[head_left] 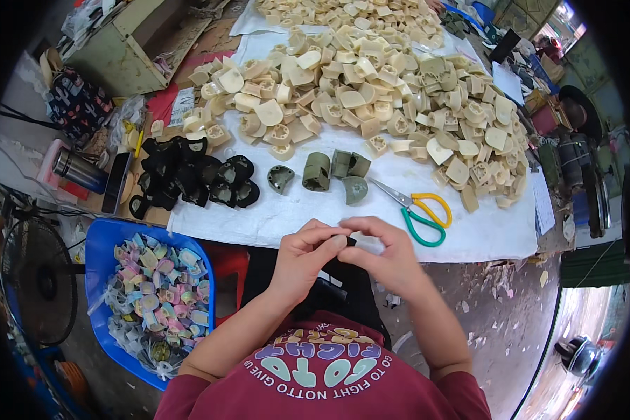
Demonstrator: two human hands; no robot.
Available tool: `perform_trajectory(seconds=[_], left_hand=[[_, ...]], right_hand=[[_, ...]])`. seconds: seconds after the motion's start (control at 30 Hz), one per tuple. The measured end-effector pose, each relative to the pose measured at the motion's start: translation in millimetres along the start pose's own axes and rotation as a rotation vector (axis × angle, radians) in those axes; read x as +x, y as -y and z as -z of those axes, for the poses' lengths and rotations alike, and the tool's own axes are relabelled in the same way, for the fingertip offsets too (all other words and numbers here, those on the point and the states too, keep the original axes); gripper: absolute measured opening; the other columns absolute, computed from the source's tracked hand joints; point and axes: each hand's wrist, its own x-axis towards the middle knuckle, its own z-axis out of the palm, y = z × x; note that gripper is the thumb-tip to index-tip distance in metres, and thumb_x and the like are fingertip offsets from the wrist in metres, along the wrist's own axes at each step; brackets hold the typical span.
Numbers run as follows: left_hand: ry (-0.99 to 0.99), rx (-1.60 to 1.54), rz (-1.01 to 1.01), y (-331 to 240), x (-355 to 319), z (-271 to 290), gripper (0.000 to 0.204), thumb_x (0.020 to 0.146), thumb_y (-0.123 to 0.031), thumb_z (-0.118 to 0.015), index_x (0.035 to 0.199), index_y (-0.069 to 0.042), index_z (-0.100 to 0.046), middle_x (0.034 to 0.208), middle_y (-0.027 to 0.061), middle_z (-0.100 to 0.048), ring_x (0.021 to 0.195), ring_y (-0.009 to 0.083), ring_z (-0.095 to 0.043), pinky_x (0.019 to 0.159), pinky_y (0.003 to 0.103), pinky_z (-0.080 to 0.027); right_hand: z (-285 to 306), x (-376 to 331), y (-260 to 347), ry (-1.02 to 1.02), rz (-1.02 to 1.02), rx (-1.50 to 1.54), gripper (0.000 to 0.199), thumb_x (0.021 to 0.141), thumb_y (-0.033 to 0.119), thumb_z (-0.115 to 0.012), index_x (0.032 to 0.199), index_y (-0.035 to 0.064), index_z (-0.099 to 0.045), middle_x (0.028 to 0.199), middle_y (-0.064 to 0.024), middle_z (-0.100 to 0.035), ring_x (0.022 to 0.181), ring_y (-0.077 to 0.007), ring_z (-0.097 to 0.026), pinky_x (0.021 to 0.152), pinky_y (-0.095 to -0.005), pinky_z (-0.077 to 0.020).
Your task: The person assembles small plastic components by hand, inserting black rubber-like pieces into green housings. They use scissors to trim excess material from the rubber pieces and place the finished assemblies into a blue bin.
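My left hand [308, 253] and my right hand [387, 252] meet at the near edge of the table, fingertips pinched together on a small dark piece [348, 242] that is mostly hidden by the fingers. Just beyond the hands, on the white sheet [273, 217], lie several olive-green moulded parts [329, 171]. A pair of scissors [416, 208] with yellow and green handles lies to the right of them. A heap of black moulded parts [189, 178] sits to the left.
A big pile of cream moulded parts [371, 84] covers the far table. A blue bin [101, 255] with pastel pieces stands at my left, beside a fan [38, 280]. A metal flask [80, 170] and a phone [117, 183] lie at the table's left end.
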Motion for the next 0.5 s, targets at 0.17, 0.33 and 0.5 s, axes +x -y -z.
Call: perform_trajectory(seconds=[0.17,0.33,0.5], left_hand=[[-0.181,0.628,-0.390,-12.8,28.9,28.0,0.030,0.081,-0.017,-0.070,0.108,-0.003,-0.066,0.099,0.0063,-0.057,0.097,0.0178,-0.054,0.089,0.033,-0.039],[-0.400,1.618,-0.669,-16.9,61.6,56.7,0.043,0.075,-0.014,-0.071,0.116,-0.006,-0.061,0.113,0.0134,-0.056,0.112,0.0315,-0.051,0.103,0.053,-0.024],[-0.329,1.569,-0.831,-11.0,72.6,76.1,0.038,0.076,-0.006,-0.067,0.114,-0.006,-0.062,0.115,0.0139,-0.056,0.113,0.0311,-0.052,0.103,0.051,-0.029]], right_hand=[[-15.9,9.9,-12.4,-0.219,-0.190,0.490,0.010,0.084,0.002,-0.067,0.093,0.0022,-0.065,0.084,-0.0028,-0.067,0.072,-0.0061,-0.060,0.067,-0.0201,-0.0488],[2.7,8.5,4.4,-0.268,-0.139,0.607,0.011,0.083,0.000,-0.066,0.094,-0.0008,-0.064,0.089,-0.0048,-0.068,0.078,-0.0082,-0.061,0.074,-0.0222,-0.0493],[17.7,2.3,10.2,-0.303,-0.013,0.488,0.015,0.084,-0.003,-0.063,0.099,-0.0022,-0.065,0.092,-0.0053,-0.067,0.083,-0.0097,-0.061,0.077,-0.0235,-0.0490]])
